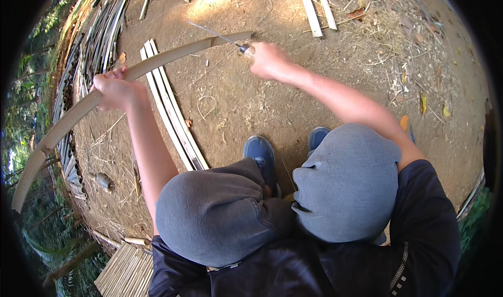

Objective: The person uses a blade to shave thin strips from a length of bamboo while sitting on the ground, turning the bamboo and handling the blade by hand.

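Note:
My left hand [119, 91] is wrapped round a long split bamboo strip [175, 54], which looks curved in this view. The strip runs from the lower left edge up to the right. My right hand [268, 61] grips a knife [244, 48] with a thin narrow blade and a dark collar at the handle's front. In the picture the blade crosses the strip near its far right end; I cannot tell whether the two touch. Most of the handle is hidden in my fist.
Pale split bamboo strips [166, 95] lie on the dirt left of my shoes [260, 153]. Two more strips [310, 8] lie ahead. A pile of bamboo poles [107, 32] lines the left side. A slatted bamboo panel [126, 270] is at lower left; dry leaves and straw [387, 40] at right.

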A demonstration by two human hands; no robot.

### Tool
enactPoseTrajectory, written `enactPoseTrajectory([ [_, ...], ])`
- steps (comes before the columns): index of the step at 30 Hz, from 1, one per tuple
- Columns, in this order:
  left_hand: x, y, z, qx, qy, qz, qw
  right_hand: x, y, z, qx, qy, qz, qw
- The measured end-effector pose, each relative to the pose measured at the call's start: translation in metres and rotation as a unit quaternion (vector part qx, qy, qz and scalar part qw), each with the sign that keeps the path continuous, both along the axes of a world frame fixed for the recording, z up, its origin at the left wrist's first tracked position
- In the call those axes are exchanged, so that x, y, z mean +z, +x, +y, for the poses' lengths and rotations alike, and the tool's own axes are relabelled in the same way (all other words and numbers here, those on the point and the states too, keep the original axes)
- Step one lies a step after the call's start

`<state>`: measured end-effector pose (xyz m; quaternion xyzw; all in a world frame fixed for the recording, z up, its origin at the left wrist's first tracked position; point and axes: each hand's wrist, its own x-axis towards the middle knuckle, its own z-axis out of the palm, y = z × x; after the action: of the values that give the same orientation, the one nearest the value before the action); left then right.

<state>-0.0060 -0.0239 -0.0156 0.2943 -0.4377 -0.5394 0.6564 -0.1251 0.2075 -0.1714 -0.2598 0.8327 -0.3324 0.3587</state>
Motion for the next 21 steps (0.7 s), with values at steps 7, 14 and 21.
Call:
enactPoseTrajectory([
  [7, -0.001, -0.001, 0.007, -0.02, -0.01, 0.004, 1.0, -0.022, -0.019, 0.01, -0.024, 0.08, 0.015, 0.996],
  [14, 0.004, -0.009, 0.014, 0.001, -0.013, 0.009, 1.0, -0.041, -0.019, 0.026, -0.027, 0.032, 0.026, 0.999],
  [21, 0.004, -0.007, 0.021, -0.002, -0.029, -0.001, 1.0, -0.036, -0.001, 0.021, -0.019, 0.022, -0.001, 1.0],
])
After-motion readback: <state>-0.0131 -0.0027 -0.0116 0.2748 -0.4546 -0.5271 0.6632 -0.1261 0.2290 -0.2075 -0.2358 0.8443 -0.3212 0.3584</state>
